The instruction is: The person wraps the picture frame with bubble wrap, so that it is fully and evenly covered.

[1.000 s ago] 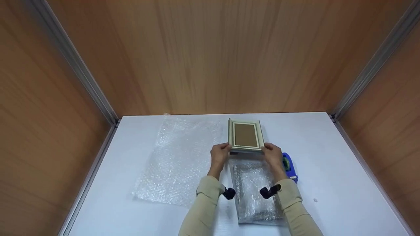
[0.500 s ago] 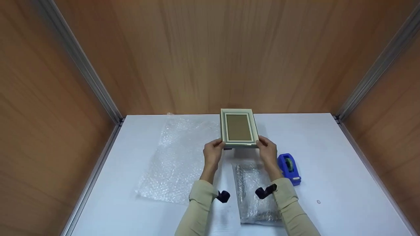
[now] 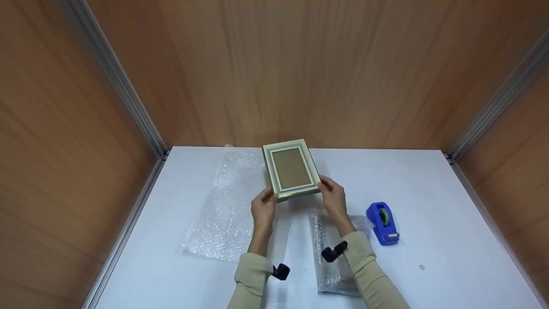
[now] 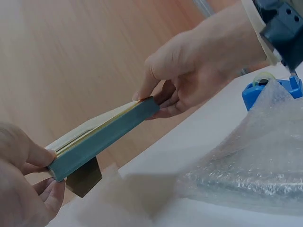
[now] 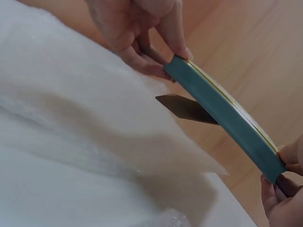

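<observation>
Presently, the picture frame [image 3: 292,168] is held face-up and tilted above the worktop [image 3: 178,189], partly over the right side of the bubble-wrap sheet [image 3: 227,206], its near corners pinched by the fingers of the left hand [image 3: 263,209] and right hand [image 3: 334,199]. For a steady hold, both corners should be supported equally, with finger pressure confined to the rim rather than the brown center panel. Since the stand leg [image 4: 85,177] projects from the underside, sufficient clearance should be allowed so that the sheet is not snagged.
</observation>
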Demonstrator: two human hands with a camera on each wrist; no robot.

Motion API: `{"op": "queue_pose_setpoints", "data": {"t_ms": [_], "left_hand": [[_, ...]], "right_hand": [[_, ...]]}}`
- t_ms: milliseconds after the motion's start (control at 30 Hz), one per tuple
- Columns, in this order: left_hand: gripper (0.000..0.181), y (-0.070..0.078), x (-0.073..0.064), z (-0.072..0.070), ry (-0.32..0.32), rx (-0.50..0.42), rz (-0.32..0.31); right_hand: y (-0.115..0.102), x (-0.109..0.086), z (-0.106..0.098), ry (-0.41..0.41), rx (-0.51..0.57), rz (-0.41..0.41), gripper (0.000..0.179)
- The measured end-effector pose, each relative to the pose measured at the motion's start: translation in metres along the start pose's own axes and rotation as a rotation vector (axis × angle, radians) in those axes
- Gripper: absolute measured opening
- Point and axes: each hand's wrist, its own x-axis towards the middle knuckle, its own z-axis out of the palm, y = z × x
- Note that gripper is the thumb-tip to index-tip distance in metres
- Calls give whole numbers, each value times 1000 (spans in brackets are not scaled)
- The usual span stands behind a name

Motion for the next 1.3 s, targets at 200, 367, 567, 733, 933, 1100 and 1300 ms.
{"op": "queue_pose_setpoints", "data": {"t_ms": [200, 367, 567, 733, 933, 1100, 1300], "left_hand": [[36, -5, -6, -20, 60, -23, -1], [37, -15, -9, -35, 122, -18, 10], [36, -29, -17, -48, 196, -44, -10], [37, -40, -24, -54, 229, -50, -28], [37, -50, -30, -60, 270, -66, -35], [36, -56, -30, -61, 292, -57, -42], [37, -61, -28, -63, 267, -87, -83]], "right_hand": [[4, -1, 23, -28, 50, -37, 32], [9, -3, 40, -63, 47, -49, 33], [14, -9, 54, -132, -21, -41, 34], [20, -12, 62, -176, -47, -52, 34], [28, -14, 71, -212, -82, -100, 34], [35, -14, 77, -214, -119, -140, 34], [39, -15, 79, -248, -117, -112, 35]]}}
